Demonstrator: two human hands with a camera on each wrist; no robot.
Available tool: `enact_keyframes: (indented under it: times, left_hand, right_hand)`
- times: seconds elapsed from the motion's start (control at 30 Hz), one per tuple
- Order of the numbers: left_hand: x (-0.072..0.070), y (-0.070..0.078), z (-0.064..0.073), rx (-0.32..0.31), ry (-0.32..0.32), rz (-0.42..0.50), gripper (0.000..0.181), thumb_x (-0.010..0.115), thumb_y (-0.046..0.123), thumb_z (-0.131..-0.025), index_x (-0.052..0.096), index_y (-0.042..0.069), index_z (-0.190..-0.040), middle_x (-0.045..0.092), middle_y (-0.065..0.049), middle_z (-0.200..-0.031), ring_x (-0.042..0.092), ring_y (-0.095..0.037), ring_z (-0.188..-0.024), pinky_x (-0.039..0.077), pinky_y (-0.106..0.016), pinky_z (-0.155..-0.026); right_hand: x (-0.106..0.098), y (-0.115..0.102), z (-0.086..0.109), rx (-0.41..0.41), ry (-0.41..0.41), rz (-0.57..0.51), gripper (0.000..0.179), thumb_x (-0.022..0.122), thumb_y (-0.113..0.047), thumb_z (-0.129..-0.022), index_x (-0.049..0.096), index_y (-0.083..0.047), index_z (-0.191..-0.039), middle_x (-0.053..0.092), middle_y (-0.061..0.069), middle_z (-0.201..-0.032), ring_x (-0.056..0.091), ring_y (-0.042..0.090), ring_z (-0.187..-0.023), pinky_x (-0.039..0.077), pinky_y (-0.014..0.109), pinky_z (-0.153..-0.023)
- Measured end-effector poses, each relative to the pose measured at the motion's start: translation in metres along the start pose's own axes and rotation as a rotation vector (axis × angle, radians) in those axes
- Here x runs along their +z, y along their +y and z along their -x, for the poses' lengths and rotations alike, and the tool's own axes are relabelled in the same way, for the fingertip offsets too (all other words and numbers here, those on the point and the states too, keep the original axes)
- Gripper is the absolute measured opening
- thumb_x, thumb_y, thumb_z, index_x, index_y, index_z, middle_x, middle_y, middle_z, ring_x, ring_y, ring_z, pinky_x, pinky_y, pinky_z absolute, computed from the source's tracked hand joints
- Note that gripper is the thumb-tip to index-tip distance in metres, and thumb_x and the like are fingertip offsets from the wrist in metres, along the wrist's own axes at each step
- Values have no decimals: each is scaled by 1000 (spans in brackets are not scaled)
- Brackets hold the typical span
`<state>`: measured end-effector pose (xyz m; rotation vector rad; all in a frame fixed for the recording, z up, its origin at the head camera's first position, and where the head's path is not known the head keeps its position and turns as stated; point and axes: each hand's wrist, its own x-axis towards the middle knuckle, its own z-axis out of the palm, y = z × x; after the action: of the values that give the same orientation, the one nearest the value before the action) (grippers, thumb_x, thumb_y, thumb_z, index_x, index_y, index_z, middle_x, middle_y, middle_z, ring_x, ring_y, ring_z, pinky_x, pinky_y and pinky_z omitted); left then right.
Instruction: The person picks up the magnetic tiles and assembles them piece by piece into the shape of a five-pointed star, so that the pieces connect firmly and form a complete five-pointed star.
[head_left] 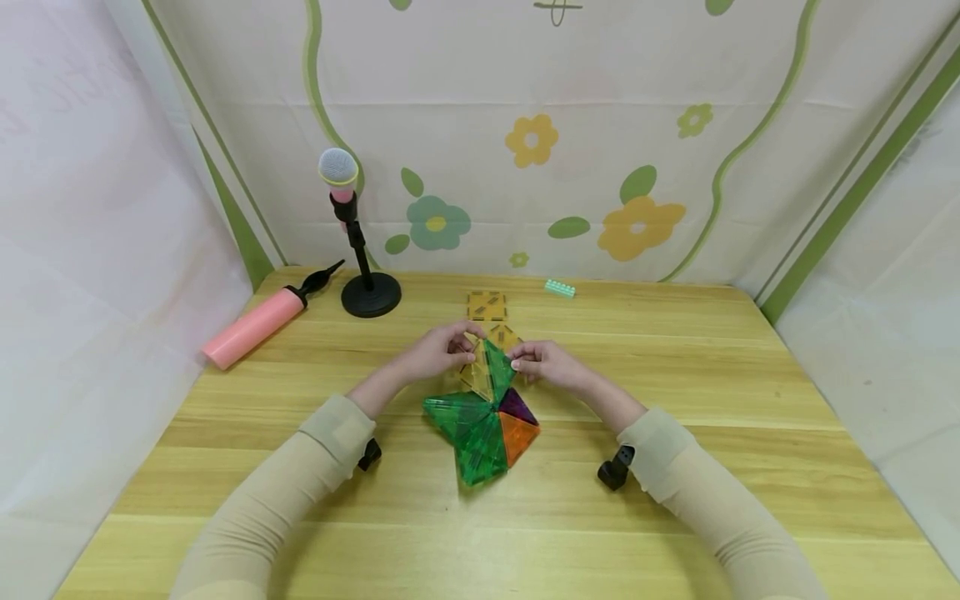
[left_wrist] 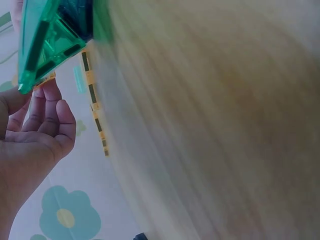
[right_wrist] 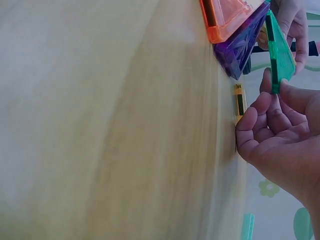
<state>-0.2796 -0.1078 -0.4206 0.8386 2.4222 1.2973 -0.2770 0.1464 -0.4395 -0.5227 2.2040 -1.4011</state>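
A cluster of translucent magnetic tiles stands on the wooden table. Its near part has green tiles point(head_left: 482, 447), an orange tile point(head_left: 519, 437) and a purple tile point(head_left: 517, 405). At its far side a yellow triangular tile point(head_left: 477, 372) and a green triangular tile point(head_left: 501, 372) meet edge to edge, raised at a tilt. My left hand point(head_left: 441, 352) pinches the yellow tile by its outer edge, partly hidden behind green tiles in the left wrist view. Between thumb and fingertips, my right hand point(right_wrist: 282, 117) grips a corner of the green tile point(right_wrist: 280, 55).
Flat yellow tiles, one square point(head_left: 487, 306), lie just beyond the hands. A mint toy brick point(head_left: 560, 288) is near the back edge. At the back left stand a microphone point(head_left: 339, 169) on a black stand point(head_left: 371, 295) and a pink pump point(head_left: 255, 327) lying down. Printed cloth walls surround the table.
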Motion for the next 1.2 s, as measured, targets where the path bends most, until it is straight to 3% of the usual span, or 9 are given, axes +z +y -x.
enact_keyframes:
  times: [0.23,0.43,0.7,0.93,1.03,1.2]
  left_hand:
    - [3,-7,-2,-54,-22,-40,33,60,10,-93,53,11,-126,65,-7,-100,62,-17,-92,51,-32,-79]
    - [3,-11,-1,-92,-88,-65,35,59,8,-93,52,8,-128,64,-9,-100,62,-18,-92,50,-32,-79]
    - [3,-11,3,-81,-114,-97,40,60,7,-92,50,7,-131,63,-8,-102,61,-19,-97,50,-34,-84]
    - [2,-10,5,-40,-138,-131,47,62,3,-90,50,9,-135,60,-7,-99,58,-17,-94,50,-34,-84]
    - [2,-10,6,-41,-141,-135,47,62,3,-90,50,9,-135,59,-5,-98,57,-16,-91,49,-32,-81]
    - [2,-8,8,-32,-133,-160,47,64,3,-89,50,8,-134,59,-5,-96,57,-16,-89,49,-31,-79]
  right_hand:
    - [2,3,-4,16,22,90,27,55,-16,-97,61,-3,-120,66,7,-94,57,22,-75,49,33,-67]
    - [10,1,-7,-25,17,258,23,60,-15,-93,66,-9,-115,68,5,-103,63,16,-90,52,30,-75]
    - [15,-5,-3,-100,3,332,26,63,-11,-91,65,-7,-116,67,6,-105,62,16,-93,52,29,-79]
    - [6,-5,2,-179,82,425,27,65,-9,-90,64,-6,-117,65,8,-112,61,19,-89,52,31,-72]
    - [1,-4,0,-224,111,499,31,66,-10,-89,63,-6,-119,61,10,-120,60,26,-99,51,40,-82]
    - [-4,1,-5,-258,77,680,39,64,-16,-91,58,-7,-129,49,14,-139,44,33,-126,35,50,-105]
